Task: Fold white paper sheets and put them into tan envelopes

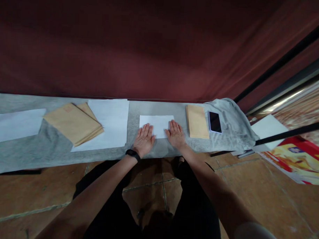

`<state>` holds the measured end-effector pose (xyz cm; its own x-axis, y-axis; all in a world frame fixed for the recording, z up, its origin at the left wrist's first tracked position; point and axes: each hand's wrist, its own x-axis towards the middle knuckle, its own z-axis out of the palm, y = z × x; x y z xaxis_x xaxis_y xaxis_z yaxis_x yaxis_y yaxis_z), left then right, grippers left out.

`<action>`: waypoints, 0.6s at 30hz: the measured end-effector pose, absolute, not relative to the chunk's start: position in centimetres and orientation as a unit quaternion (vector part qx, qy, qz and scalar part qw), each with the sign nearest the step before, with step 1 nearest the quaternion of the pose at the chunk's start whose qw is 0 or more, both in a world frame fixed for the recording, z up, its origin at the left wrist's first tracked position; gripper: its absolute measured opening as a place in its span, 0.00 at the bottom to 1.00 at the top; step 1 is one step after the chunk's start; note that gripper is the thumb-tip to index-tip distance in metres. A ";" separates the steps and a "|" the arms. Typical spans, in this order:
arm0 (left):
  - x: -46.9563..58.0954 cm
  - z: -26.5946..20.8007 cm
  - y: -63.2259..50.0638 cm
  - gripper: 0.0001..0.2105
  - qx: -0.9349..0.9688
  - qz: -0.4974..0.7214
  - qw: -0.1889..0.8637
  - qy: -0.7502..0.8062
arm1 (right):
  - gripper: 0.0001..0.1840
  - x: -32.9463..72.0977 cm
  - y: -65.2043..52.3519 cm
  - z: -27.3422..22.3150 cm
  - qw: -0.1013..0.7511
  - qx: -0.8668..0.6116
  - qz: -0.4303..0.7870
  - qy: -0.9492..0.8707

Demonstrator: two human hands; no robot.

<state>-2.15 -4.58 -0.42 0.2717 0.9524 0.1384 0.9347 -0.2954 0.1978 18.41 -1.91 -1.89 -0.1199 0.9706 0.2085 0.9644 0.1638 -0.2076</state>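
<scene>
A small white sheet of paper (159, 122), seemingly folded, lies flat on the grey cloth in front of me. My left hand (145, 139) rests palm down on its left lower corner, fingers stretched out. On the right lower corner lies my right hand (176, 134), also flat with its fingers extended. Both hands hold nothing; the palms hide the paper's lower corners. Just right of my right hand is a small stack of brown envelopes (198, 121). To the left of my left hand spreads a stack of larger white paper (112, 121).
More brown envelopes (73, 121) lie fanned partly over the white stack. Another white sheet (16, 124) is at the far left. A phone (215, 122) sits near the right end of the narrow cloth-covered surface (56, 157). A red and yellow box (299, 161) stands right, beyond black bars.
</scene>
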 end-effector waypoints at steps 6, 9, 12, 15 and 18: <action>-2.7 -0.8 -4.8 0.29 0.797 0.130 0.030 0.590 | 0.33 19.5 -2.1 -1.6 0.148 -0.653 0.009 -0.743; -2.9 -1.1 -5.0 0.29 0.787 0.144 0.018 0.599 | 0.32 19.7 -2.4 -1.4 0.144 -0.669 0.006 -0.729; -2.6 -1.0 -5.1 0.29 0.780 0.157 0.013 0.605 | 0.31 18.8 -2.4 -0.8 0.145 -0.692 0.006 -0.707; -1.6 -0.6 -4.7 0.29 0.792 0.166 0.018 0.587 | 0.30 16.9 -1.9 -0.2 0.154 -0.678 0.023 -0.719; -0.7 -0.4 -3.8 0.28 0.806 0.177 0.017 0.564 | 0.30 14.6 -1.2 0.4 0.163 -0.627 0.054 -0.760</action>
